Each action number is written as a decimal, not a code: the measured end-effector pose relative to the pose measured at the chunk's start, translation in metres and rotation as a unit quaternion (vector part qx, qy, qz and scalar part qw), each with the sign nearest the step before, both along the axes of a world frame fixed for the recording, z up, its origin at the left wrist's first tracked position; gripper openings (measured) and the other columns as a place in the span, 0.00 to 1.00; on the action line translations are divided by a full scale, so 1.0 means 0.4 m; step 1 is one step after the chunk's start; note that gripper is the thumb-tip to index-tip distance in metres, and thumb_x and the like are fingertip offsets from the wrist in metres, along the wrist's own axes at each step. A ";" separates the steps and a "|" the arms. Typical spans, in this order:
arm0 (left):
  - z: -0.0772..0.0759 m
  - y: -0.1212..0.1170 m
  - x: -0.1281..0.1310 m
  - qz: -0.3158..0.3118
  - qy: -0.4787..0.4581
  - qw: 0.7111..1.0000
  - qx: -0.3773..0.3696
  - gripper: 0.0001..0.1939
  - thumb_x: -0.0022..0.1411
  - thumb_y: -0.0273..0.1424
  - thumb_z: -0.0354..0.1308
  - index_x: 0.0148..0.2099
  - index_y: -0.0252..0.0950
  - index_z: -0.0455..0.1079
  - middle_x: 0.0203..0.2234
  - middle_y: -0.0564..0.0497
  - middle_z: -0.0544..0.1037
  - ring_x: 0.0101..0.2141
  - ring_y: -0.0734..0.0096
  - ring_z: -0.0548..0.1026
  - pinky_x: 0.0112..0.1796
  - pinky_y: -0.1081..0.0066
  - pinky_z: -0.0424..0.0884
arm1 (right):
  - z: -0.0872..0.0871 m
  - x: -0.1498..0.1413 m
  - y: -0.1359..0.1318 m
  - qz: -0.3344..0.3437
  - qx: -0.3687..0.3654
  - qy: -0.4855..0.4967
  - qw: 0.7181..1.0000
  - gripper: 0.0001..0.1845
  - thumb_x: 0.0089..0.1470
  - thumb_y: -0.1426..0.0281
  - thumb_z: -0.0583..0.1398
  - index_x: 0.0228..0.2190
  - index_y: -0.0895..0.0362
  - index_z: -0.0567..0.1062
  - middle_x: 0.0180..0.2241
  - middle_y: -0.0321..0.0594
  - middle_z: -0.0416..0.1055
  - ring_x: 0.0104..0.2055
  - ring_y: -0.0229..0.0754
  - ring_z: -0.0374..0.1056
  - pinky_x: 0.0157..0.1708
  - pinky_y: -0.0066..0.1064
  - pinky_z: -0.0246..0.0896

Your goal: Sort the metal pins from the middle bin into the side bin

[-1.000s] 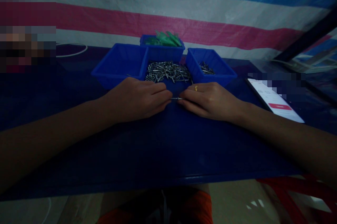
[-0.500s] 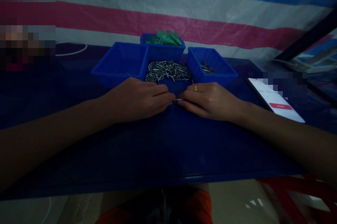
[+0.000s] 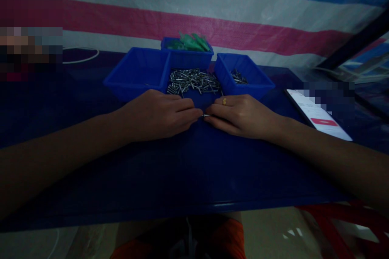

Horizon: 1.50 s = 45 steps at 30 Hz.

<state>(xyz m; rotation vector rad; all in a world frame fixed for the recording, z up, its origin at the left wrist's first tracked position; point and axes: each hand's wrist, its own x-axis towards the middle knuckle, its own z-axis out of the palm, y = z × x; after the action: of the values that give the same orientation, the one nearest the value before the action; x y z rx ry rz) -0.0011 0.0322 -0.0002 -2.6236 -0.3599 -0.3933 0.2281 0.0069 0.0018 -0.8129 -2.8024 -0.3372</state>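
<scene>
A thin silver metal rivet (image 3: 206, 115) is pinched between my two hands just above the blue table (image 3: 206, 174). My left hand (image 3: 165, 114) is closed, its fingertips on the left end of the rivet. My right hand (image 3: 240, 114), with a gold ring on one finger, grips the other end between thumb and fingers. Only a short bit of the rivet shows between the fingertips; the rest is hidden. Just beyond my hands lies a loose pile of similar metal rivets (image 3: 194, 80).
A blue bin (image 3: 136, 86) stands left of the pile, another bin (image 3: 252, 87) with some metal pieces stands right. Behind, a third bin (image 3: 191, 59) holds green plastic packets (image 3: 193, 42). A lit phone (image 3: 319, 115) lies at right. A striped tarp (image 3: 136, 18) hangs behind.
My left fingertips have slid right along the rivet toward my right hand, so less of it shows. My right hand stays almost in place.
</scene>
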 end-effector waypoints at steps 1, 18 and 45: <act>0.000 0.000 0.001 0.003 0.002 1.000 -0.001 0.15 0.67 0.32 0.40 0.44 0.39 0.68 0.31 0.52 0.75 0.29 0.77 0.73 0.22 0.76 0.59 | 0.000 0.000 0.000 0.001 0.002 -0.001 1.000 0.18 0.62 0.66 0.46 0.31 0.62 0.72 0.25 0.40 0.67 0.27 0.36 0.63 0.29 0.27 0.55; 0.001 0.002 0.005 0.031 0.031 0.998 -0.035 0.14 0.66 0.32 0.42 0.39 0.37 0.69 0.29 0.52 0.75 0.29 0.73 0.71 0.23 0.74 0.57 | -0.003 0.003 0.003 -0.015 -0.024 -0.009 1.000 0.17 0.61 0.66 0.47 0.35 0.61 0.71 0.29 0.41 0.69 0.30 0.38 0.66 0.31 0.28 0.58; 0.005 0.000 0.008 0.044 0.049 0.997 -0.043 0.14 0.66 0.32 0.41 0.39 0.37 0.69 0.32 0.51 0.75 0.31 0.72 0.72 0.24 0.74 0.59 | -0.001 0.002 0.001 -0.019 -0.036 -0.006 0.999 0.16 0.61 0.66 0.47 0.34 0.61 0.70 0.28 0.41 0.68 0.29 0.38 0.64 0.29 0.28 0.55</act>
<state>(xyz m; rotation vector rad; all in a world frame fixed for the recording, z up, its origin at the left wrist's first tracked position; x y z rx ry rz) 0.0022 0.0321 0.0019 -2.6876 -0.4683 -0.2236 0.2290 0.0071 0.0015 -0.8832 -2.8269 -0.2501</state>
